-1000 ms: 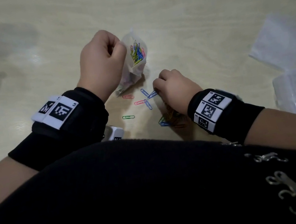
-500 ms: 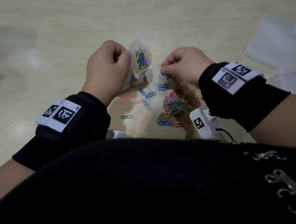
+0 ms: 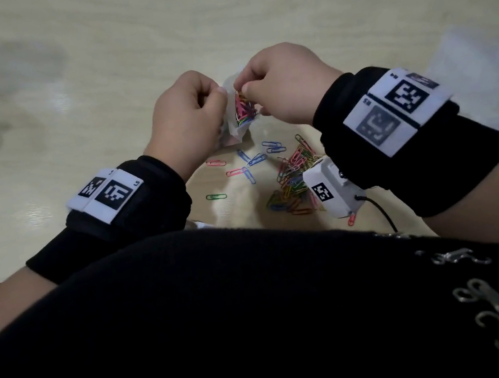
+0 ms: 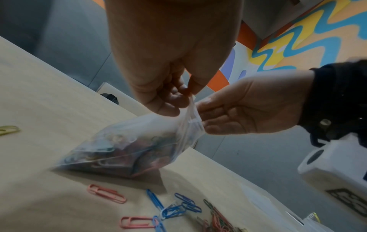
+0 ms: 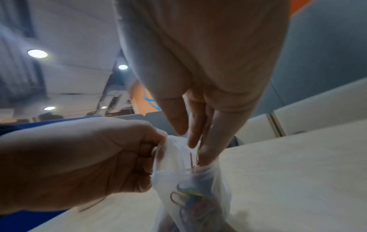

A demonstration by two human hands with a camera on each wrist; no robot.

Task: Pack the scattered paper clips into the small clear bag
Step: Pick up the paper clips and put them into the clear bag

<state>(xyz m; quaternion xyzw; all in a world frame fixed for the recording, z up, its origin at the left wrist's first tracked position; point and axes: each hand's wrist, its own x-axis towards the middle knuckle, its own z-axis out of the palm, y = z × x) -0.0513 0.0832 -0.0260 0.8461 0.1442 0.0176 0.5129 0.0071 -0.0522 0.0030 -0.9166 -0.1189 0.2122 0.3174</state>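
While the left hand [image 3: 187,117] pinches one lip of the small clear bag [image 4: 127,149] with thumb and curled fingers, the bag bottom sits on the wooden table [image 3: 91,66] and the mouth gapes upward. Right hand [image 3: 284,85] is at the mouth, thumb and fingertips [image 5: 206,150] closed on a few paper clips, a red one visible, tips just inside the rim.

How I'd run this drop, judging from that:
- keep the left pinch high and pull slightly outward so the mouth stays wide
- push the right fingertips below the rim before letting go; clips snag on the film edge otherwise
- release all at once, then lift straight up so nothing drags back out
- leave the bag base on the table, it takes the weight

Counts, big to small:
- table: one
- spare clear bags [image 3: 479,61] at far right: at least one, stack too blurry to count
- bag in use: one, partly filled with mixed-colour clips, too tangled to count
- loose pile [image 3: 292,178] near the right wrist: dozens, can't count
- stray singles [image 3: 250,162] left of the pile: roughly seven to nine (blue, pink, one green [image 3: 216,196])
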